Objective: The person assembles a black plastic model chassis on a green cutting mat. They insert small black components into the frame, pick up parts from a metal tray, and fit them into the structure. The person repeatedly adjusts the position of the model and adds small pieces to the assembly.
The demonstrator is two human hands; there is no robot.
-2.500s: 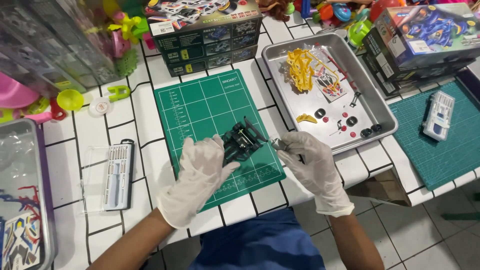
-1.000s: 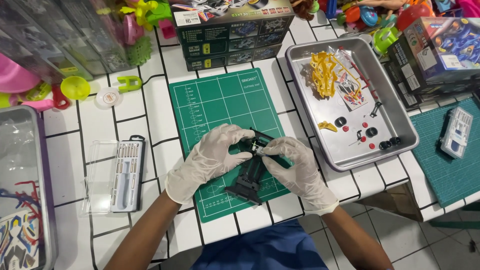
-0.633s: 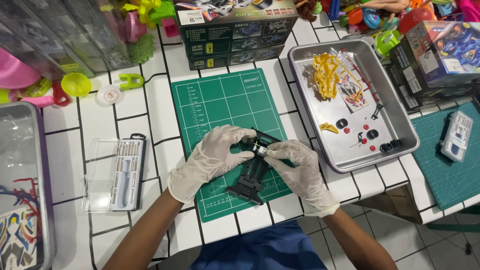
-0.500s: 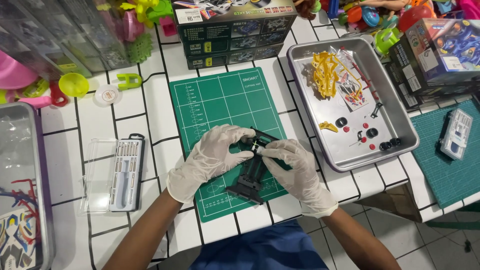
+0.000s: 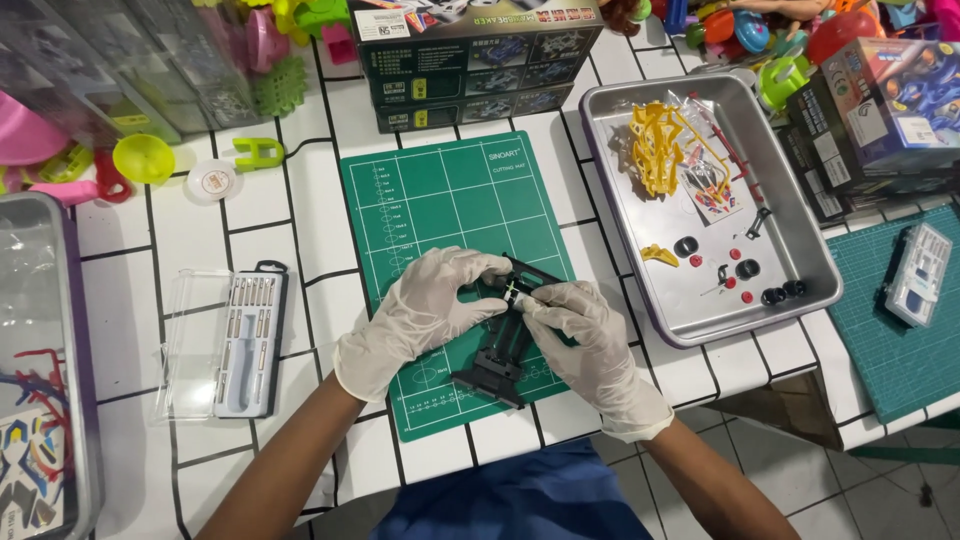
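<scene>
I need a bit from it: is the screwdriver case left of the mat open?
Open: the screwdriver case has its clear lid folded flat leftward.

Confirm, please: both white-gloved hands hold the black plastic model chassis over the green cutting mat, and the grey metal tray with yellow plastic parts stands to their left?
Not quite. In the head view the grey metal tray with the yellow plastic parts stands to the right. Both the left hand and the right hand do hold the black plastic model chassis over the green cutting mat.
</scene>
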